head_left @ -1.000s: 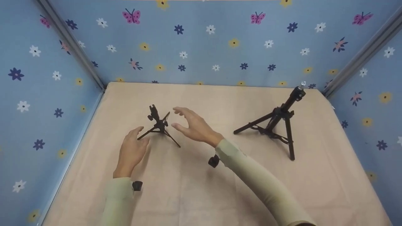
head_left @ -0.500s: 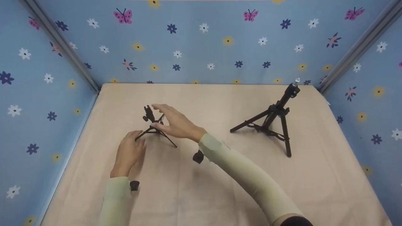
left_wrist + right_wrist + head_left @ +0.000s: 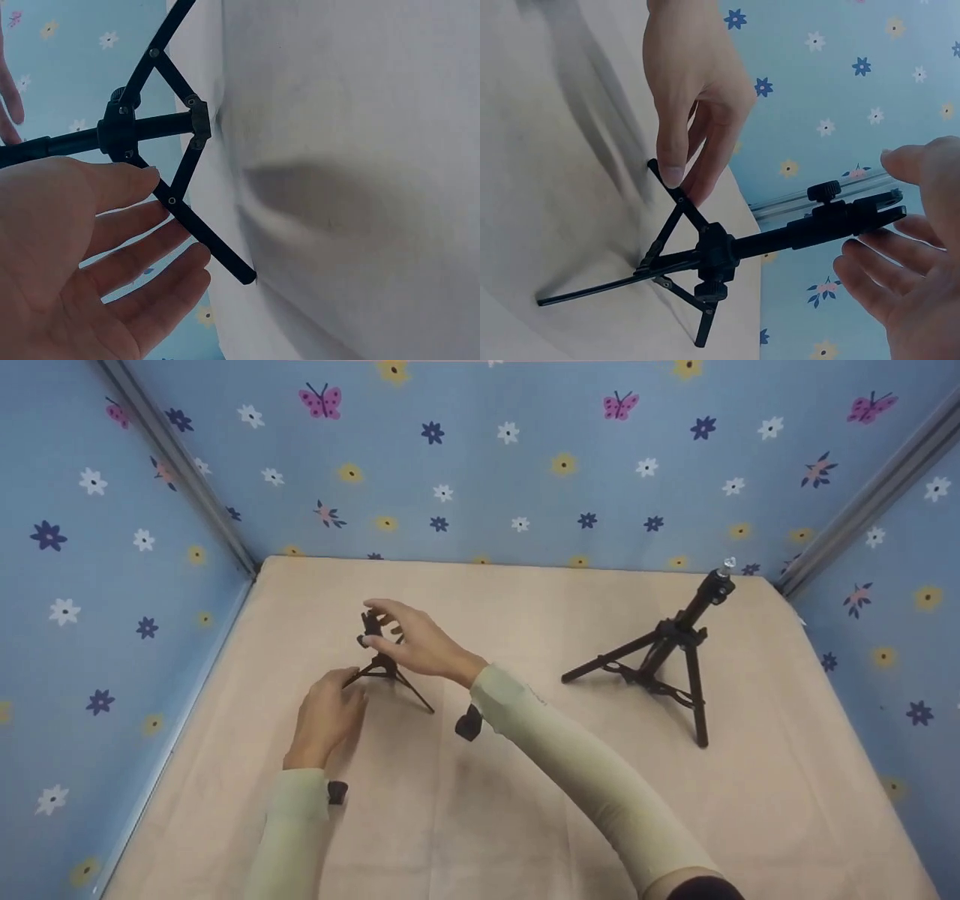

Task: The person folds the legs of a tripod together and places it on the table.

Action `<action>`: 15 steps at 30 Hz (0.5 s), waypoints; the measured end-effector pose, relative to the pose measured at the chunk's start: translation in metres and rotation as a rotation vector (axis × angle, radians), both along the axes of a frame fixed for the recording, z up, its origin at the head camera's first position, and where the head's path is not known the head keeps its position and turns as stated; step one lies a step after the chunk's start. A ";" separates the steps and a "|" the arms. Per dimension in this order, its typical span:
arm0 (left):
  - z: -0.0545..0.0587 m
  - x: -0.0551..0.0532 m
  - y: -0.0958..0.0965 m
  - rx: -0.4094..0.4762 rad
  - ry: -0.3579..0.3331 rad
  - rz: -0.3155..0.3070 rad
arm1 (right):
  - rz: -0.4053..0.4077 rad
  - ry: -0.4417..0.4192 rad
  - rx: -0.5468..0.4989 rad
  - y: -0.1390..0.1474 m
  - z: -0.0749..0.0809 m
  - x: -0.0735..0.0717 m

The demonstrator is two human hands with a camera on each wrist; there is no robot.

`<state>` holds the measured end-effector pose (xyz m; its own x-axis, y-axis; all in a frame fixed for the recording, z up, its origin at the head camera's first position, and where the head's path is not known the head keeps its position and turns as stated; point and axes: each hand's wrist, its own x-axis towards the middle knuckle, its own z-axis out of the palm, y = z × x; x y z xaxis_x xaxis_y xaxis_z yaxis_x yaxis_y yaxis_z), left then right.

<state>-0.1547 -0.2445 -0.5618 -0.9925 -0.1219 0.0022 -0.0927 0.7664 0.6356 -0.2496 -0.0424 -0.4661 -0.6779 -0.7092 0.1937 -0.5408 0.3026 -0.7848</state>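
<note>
1. The small tripod [image 3: 382,660] stands on the left half of the counter [image 3: 525,810], three thin black metal legs splayed out and a short round stem pointing up. The wrist views show little hinged braces running from the legs to a centre collar.
2. The right hand [image 3: 416,641] is at the top of that stem. Fingers are loosely spread around the head with the thumb opposite, and the right wrist view shows the fingertips [image 3: 862,274] just beside the black clamp end. I can't tell if they actually touch it, so the grip looks open, not pinching.
3. The left hand [image 3: 326,720] sits low at the near-left leg. The thumb [image 3: 671,161] and a fingertip close in on the leg near its foot, a light pinch by the look of it, other fingers relaxed and straight.
4. The big tripod [image 3: 667,652] stands well apart on the right, chunkier black tubes, a silver screw on top.
5. The counter is covered in a smooth beige cloth with soft creases. The walls [image 3: 525,472] are blue with flower and butterfly print.
6. Both arms wear pale green sleeves [image 3: 585,780].
</note>
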 end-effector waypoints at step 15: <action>-0.003 -0.016 -0.002 -0.110 0.035 -0.016 | -0.010 -0.044 -0.045 -0.011 -0.002 -0.014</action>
<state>-0.1708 -0.2464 -0.5651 -0.9934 -0.1034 0.0489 -0.0596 0.8329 0.5502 -0.2639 -0.0535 -0.4678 -0.6934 -0.6936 0.1953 -0.5025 0.2712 -0.8210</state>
